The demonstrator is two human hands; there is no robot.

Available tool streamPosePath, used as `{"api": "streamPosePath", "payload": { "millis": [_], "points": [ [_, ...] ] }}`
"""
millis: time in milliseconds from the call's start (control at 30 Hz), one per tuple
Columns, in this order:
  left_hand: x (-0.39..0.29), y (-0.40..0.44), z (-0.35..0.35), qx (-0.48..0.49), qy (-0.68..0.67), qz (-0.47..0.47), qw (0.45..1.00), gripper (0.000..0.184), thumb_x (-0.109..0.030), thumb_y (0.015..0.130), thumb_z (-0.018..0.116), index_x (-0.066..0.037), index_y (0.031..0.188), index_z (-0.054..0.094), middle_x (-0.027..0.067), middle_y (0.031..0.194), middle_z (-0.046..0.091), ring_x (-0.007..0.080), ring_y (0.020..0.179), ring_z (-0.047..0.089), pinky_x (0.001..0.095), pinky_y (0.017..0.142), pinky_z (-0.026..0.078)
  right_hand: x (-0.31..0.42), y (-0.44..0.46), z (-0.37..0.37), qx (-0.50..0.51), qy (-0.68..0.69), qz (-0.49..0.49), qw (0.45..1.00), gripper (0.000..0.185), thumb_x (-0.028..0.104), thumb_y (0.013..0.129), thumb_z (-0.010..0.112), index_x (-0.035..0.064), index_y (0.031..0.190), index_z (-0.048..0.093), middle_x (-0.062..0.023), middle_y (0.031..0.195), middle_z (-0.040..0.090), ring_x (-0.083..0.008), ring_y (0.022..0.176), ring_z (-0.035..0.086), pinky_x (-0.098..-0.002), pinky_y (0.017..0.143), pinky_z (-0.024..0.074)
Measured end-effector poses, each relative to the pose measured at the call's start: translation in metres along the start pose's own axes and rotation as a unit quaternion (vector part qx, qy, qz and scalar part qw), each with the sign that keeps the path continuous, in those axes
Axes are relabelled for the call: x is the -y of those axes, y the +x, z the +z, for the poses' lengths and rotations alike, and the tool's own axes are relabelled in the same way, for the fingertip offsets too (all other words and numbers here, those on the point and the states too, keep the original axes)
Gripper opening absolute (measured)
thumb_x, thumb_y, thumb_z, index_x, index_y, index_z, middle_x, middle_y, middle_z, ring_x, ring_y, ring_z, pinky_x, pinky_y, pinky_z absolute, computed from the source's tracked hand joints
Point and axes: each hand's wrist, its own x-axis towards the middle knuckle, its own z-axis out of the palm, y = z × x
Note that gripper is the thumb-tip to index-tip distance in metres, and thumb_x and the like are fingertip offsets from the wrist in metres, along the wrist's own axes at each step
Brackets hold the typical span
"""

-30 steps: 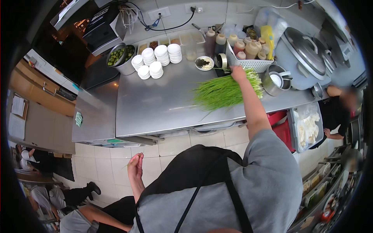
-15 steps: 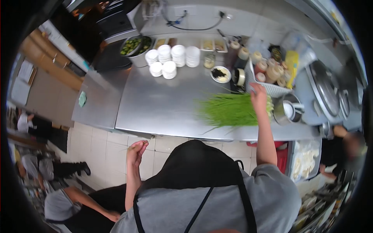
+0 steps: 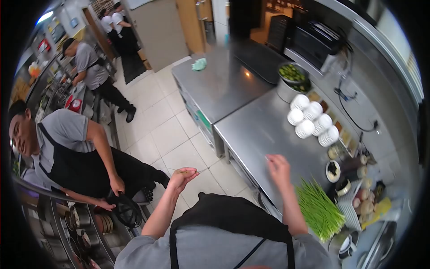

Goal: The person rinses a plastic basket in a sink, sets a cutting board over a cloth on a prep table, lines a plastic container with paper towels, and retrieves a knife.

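Note:
My left hand (image 3: 184, 178) is raised over the floor in front of my apron, fingers pinched together. A thin strand seems to stick out of the pinch, too fine to name. My right hand (image 3: 278, 171) hovers over the near edge of the steel counter (image 3: 264, 130), slightly blurred, with its fingers drawn together. A small pale spot shows at its fingertips, and I cannot make out what it is. Just past my right forearm lies a bundle of long green stalks (image 3: 319, 210), which look like chives or spring onions, on the counter.
Stacked white lids or cups (image 3: 313, 117) stand near a pot of green fruit (image 3: 292, 85). A bowl with dark and pale food (image 3: 333, 171), a basket (image 3: 349, 210) of sauce bottles and a metal pot (image 3: 344, 243) line the right. A co-worker (image 3: 76, 148) holding a black object stands left.
My view has swung left, bringing the co-workers into fuller sight. My right hand has moved from above the green bundle to the counter left of it. My left hand stays pinched.

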Motion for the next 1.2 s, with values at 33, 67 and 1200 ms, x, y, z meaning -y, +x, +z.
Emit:
{"api": "streamPosePath", "payload": {
  "millis": [33, 67, 1200],
  "points": [
    [-0.002, -0.003, -0.015, -0.024, -0.012, 0.001, 1.000, 0.014, 0.002, 0.077, 0.054, 0.009, 0.089, 0.053, 0.0144, 0.087, 0.058, 0.0238, 0.085, 0.058, 0.0274, 0.082, 0.047, 0.025, 0.012, 0.023, 0.049, 0.050, -0.020, 0.997, 0.016, 0.005, 0.072, 0.056, 0.0060, 0.087, 0.061, -0.0115, 0.083, 0.058, -0.0272, 0.080, 0.054, -0.0352, 0.071, 0.0434],
    [-0.008, -0.005, -0.026, -0.046, -0.027, 0.001, 0.999, 0.013, 0.002, 0.076, 0.055, 0.008, 0.088, 0.053, 0.0130, 0.085, 0.058, 0.0238, 0.084, 0.058, 0.0275, 0.080, 0.048, 0.048, 0.024, 0.045, 0.096, 0.099, -0.041, 0.990, 0.016, 0.005, 0.071, 0.056, 0.0062, 0.086, 0.061, -0.0106, 0.084, 0.058, -0.0269, 0.080, 0.054, -0.0347, 0.072, 0.0434],
    [-0.339, 0.267, -0.360, -0.252, -0.166, 0.199, 0.932, 0.012, 0.005, 0.076, 0.054, 0.004, 0.088, 0.052, 0.0121, 0.085, 0.057, 0.0199, 0.081, 0.058, 0.0257, 0.078, 0.049, -0.052, 0.562, 0.553, 0.038, -0.072, 0.071, 0.994, 0.034, 0.018, 0.072, 0.061, 0.0081, 0.104, 0.056, -0.0154, 0.096, 0.055, -0.0295, 0.092, 0.052, -0.0367, 0.081, 0.0399]
  ]
}}
